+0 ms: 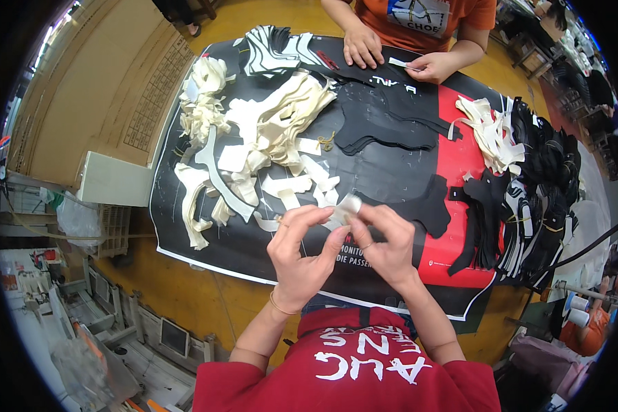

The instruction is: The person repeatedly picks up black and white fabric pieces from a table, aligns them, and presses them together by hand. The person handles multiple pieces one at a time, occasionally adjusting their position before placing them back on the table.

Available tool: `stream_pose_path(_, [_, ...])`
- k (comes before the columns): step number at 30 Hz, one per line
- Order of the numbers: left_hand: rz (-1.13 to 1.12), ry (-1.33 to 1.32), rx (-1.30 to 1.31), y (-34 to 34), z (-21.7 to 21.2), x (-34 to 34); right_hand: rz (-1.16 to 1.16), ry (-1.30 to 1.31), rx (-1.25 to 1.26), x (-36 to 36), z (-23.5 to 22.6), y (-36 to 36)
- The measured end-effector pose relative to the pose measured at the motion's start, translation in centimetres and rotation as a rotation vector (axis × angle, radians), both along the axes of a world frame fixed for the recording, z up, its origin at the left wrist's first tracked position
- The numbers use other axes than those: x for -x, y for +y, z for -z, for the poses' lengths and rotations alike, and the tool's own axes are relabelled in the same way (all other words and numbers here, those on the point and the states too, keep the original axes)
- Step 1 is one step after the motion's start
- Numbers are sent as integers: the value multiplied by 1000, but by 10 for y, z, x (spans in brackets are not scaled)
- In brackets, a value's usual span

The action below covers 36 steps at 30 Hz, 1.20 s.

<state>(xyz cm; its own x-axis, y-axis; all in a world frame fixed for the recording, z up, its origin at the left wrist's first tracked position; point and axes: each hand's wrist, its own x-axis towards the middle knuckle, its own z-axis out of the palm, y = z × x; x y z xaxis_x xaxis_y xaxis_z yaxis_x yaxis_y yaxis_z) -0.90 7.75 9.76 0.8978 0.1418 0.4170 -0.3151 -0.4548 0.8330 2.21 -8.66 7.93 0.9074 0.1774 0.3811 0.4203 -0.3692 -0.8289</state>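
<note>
A small, thin white piece (348,207) is pinched between the fingertips of both my hands, above the near part of the table. Whether it is cloth or backing paper, I cannot tell. My left hand (301,250) grips its left side with thumb and forefinger; my right hand (388,246) holds the other side. Just beyond my fingers lie loose white cut pieces (288,189). Black cut pieces (426,209) sit to the right of my right hand, and more black shaped pieces (384,127) are stacked farther back.
Cream cut pieces (281,113) are heaped on the left of the black-and-red table cover (450,240). Bundles of black pieces (546,178) line the right edge. Across the table, a co-worker's hand (432,67) holds a white strip (400,64). A large cardboard box (96,82) stands left.
</note>
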Motion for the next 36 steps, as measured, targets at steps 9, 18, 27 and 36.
stream_pose_path(9, [89,230,157,10,-2,2,-124,-27,-40,2,6,1])
stream_pose_path(18, [21,44,189,4,-9,12,40,-106,98,12,-7,-3])
stream_pose_path(27, [816,181,328,15,-57,8,-607,178,-266,9,-41,-49])
stream_pose_path(36, [1046,202,245,-26,-51,-32,-426,487,-262,40,-50,-92])
